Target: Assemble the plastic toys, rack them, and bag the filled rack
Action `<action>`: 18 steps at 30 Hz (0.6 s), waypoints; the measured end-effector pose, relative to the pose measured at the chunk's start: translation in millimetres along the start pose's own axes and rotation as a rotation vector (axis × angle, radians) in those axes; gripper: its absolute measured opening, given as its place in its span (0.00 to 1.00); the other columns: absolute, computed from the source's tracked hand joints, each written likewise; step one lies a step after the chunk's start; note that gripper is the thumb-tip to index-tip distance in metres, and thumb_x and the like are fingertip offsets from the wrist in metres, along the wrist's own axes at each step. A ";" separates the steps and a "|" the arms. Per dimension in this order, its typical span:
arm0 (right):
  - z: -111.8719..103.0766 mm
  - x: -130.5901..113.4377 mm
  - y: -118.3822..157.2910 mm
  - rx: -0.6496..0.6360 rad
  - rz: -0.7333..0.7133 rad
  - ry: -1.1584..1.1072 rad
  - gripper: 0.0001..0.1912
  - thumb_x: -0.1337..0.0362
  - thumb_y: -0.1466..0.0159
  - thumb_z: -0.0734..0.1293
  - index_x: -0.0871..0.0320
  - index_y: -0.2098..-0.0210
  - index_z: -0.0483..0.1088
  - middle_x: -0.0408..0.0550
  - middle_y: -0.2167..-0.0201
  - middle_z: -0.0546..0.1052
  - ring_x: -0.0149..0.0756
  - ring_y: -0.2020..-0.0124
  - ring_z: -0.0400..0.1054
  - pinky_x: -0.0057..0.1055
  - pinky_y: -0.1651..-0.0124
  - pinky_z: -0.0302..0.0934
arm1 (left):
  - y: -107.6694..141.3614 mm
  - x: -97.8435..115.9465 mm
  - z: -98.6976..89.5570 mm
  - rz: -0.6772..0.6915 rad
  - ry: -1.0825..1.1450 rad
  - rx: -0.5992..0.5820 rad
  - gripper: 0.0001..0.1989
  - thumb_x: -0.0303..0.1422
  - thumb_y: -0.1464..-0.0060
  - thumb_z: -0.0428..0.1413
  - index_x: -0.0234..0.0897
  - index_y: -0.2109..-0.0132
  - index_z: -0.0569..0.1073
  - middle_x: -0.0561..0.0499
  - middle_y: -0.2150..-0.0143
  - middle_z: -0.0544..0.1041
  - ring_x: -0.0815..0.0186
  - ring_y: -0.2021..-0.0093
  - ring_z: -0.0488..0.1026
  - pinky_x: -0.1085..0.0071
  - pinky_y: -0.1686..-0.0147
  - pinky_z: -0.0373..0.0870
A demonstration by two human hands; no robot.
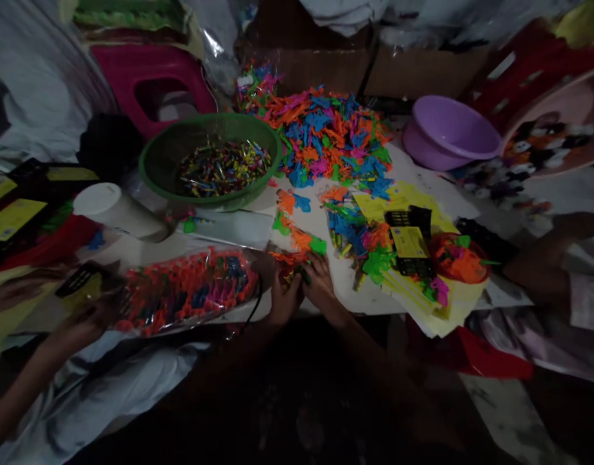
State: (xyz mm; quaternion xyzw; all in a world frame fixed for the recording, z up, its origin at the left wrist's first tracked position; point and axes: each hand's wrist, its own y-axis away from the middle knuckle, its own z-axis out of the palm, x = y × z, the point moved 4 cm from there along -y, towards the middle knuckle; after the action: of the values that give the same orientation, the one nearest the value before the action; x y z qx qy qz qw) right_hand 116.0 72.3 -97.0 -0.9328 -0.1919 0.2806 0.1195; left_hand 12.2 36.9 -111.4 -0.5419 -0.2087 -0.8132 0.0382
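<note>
Close together at the table's front edge, my left hand (284,298) and my right hand (320,281) are both closed around a small orange plastic toy piece (287,257). Its exact shape is mostly hidden by my fingers, and the picture is dark. Just beyond them lie a few loose orange (300,239) and green plastic pieces (318,245). Right of my right hand is a heap of blue, orange and green pieces (348,223). A clear bag packed with orange-red toys (190,290) lies to the left of my left hand.
A green basin (154,184) holds many small, colourful sticks. Behind is a big pile of bright plastic pieces (326,132). A purple basin (452,132), a white cup (115,210) and yellow cards (410,242) stand around. Co-workers' arms reach in at left (59,352) and right (543,258).
</note>
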 end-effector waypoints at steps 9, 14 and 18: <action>-56.5 6.5 14.9 0.422 0.223 -0.374 0.10 0.57 0.42 0.62 0.56 0.67 0.69 0.50 0.62 0.71 0.37 0.56 0.64 0.39 0.50 0.57 | 22.0 8.8 -25.5 -0.035 -0.132 0.072 0.23 0.39 0.57 0.59 0.34 0.54 0.67 0.47 0.59 0.74 0.64 0.60 0.72 0.67 0.59 0.68; -52.7 3.9 5.3 0.335 0.236 -0.508 0.10 0.57 0.43 0.63 0.56 0.71 0.71 0.46 0.70 0.71 0.34 0.63 0.65 0.33 0.57 0.60 | 30.1 14.4 -25.6 -0.028 -0.367 -0.016 0.17 0.38 0.47 0.53 0.33 0.53 0.67 0.46 0.57 0.72 0.65 0.60 0.71 0.64 0.61 0.69; -35.2 1.4 -5.8 0.240 0.257 -0.572 0.11 0.58 0.42 0.62 0.56 0.68 0.72 0.47 0.69 0.72 0.35 0.64 0.66 0.33 0.58 0.61 | 35.5 18.6 -32.2 -0.034 -0.415 -0.020 0.18 0.42 0.43 0.45 0.33 0.57 0.70 0.45 0.59 0.74 0.64 0.61 0.72 0.63 0.63 0.70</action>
State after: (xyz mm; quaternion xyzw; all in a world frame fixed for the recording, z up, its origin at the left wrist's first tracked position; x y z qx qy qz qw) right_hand 135.4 74.0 -67.0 -0.8121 -0.0639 0.5646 0.1332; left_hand -13.0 -4.6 -94.6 -0.6944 -0.2133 -0.6868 -0.0247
